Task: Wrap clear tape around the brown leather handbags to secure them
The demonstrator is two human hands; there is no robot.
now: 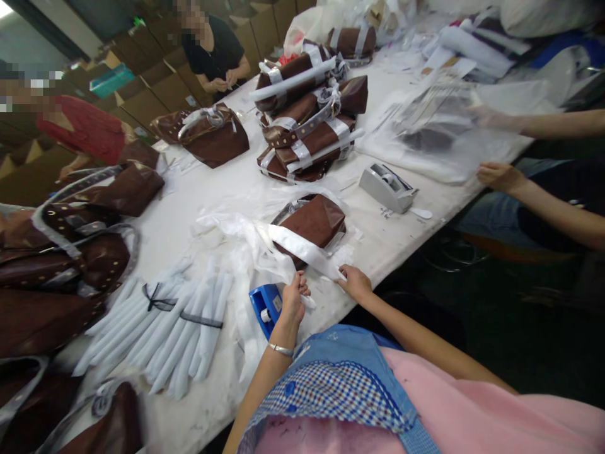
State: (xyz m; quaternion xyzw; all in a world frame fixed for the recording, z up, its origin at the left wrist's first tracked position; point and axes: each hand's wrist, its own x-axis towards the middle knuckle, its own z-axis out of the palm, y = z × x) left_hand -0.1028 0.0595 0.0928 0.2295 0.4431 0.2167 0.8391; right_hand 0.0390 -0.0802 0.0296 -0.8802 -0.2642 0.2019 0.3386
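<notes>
A brown bag (pixel 312 222) lies on the white table (pixel 198 208) in front of me, with a white rolled paper strip (pixel 302 249) laid across its near end. My left hand (pixel 293 297) is closed round the crumpled white paper near the strip's left end. My right hand (pixel 353 282) pinches the strip's right end at the table's edge. A blue tape dispenser (pixel 265 307) sits just left of my left hand.
Finished brown bags are stacked at the back (pixel 309 120), one lies alone (pixel 208 133), more pile up at left (pixel 66 252). White paper rolls (pixel 165 328) lie bundled. A grey tape dispenser (pixel 386 187) stands at right. Other people's hands (pixel 498 175) work on clear plastic (pixel 449 126).
</notes>
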